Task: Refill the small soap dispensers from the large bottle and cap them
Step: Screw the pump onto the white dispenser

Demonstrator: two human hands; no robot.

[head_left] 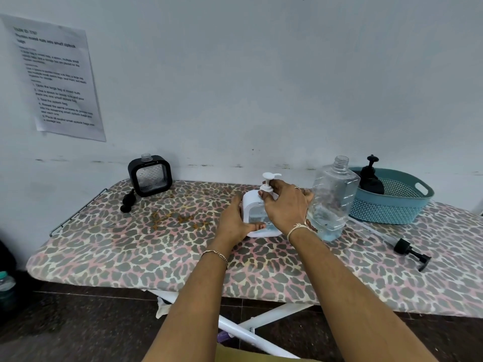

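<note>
Left hand [234, 220] grips the white dispenser [251, 202] by its side, right hand [285, 205] curls round its pump [270, 176] from above, large bottle [334, 194] just beside the right wrist, desk [117, 244] stretching wide leftward.

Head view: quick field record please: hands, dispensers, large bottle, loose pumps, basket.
left hand: grips white dispenser body, thumb across its front
right hand: fingers curled round white pump at the dispenser's neck
large bottle: upright, uncapped, little liquid at the bottom, right of the hands
black dispenser: upright by the wall, neck open
small black pump: lying beside it
long-tube black pump: lying on the table, right side
basket: holds a black pump bottle
</note>
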